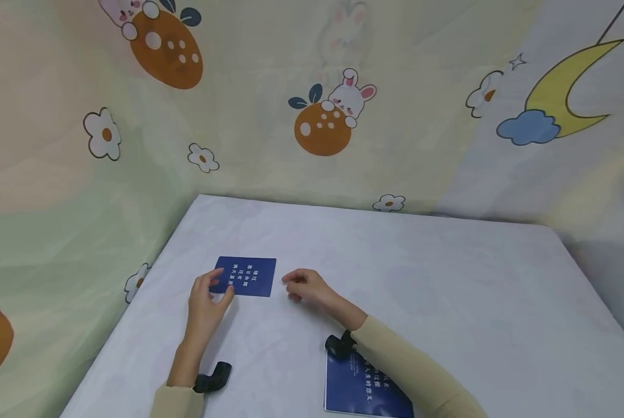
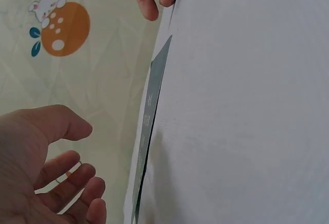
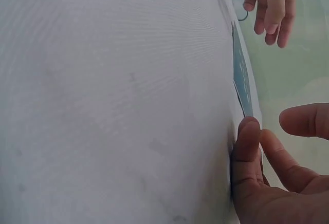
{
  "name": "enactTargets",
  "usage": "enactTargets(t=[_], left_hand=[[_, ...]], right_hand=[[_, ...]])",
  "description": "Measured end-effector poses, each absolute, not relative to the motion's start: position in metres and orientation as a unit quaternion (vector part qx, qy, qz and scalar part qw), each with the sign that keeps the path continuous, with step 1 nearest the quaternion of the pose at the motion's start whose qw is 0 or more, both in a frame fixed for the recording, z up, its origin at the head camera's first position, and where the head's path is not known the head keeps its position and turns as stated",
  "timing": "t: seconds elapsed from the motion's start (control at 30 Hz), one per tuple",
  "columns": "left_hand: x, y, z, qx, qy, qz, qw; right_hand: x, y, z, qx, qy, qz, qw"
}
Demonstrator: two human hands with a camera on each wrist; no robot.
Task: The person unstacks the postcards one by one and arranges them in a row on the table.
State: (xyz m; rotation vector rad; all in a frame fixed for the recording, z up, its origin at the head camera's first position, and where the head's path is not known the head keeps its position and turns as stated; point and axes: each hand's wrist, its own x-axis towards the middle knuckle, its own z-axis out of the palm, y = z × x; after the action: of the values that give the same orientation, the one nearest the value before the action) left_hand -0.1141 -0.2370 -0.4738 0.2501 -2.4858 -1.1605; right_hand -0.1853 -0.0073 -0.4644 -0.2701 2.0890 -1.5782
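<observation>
Left hand and right hand at a table, centre-left of the head view. The left hand reaches up from the lower left, its thumb spread well away from loosely bent fingers, and has hold of nothing; its fingertips overlie the left edge of the blue card, and the left wrist view shows a gap between them and it. The right hand extends from the lower right, just beside the card's right edge; its fingers bend further, the thumb stands apart in the right wrist view, and it grips nothing. Whether it touches the tabletop cannot be told. The card, a thin flat rectangle with white characters, lies left of centre on the table, whose white cover is smooth and faintly creased. At bottom centre a thicker blue book with pale edges lies partly beneath the plain beige right sleeve. Behind hangs a printed cloth, softly folded, with oranges, rabbits and flowers.
</observation>
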Motion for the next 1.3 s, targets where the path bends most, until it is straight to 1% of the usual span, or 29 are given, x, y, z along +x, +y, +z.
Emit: enactTargets(t=[0.3,0.57,0.8,1.3], left_hand=[[-0.111,-0.229,-0.47,0.057,-0.894,-0.412,0.168],[-0.11,-0.222,-0.469,0.033,-0.894,-0.412,0.172],[-0.106,-0.215,-0.465,0.018,-0.902,-0.41,0.132],[-0.103,-0.204,-0.469,-0.058,-0.908,-0.399,0.114]], right_hand=[[-0.184,0.0,-0.46,-0.102,0.786,-0.556,0.251],[-0.182,0.014,-0.458,-0.124,0.787,-0.548,0.254],[-0.175,0.03,-0.457,-0.188,0.792,-0.528,0.242],[-0.167,0.075,-0.455,-0.156,0.819,-0.515,0.201]])
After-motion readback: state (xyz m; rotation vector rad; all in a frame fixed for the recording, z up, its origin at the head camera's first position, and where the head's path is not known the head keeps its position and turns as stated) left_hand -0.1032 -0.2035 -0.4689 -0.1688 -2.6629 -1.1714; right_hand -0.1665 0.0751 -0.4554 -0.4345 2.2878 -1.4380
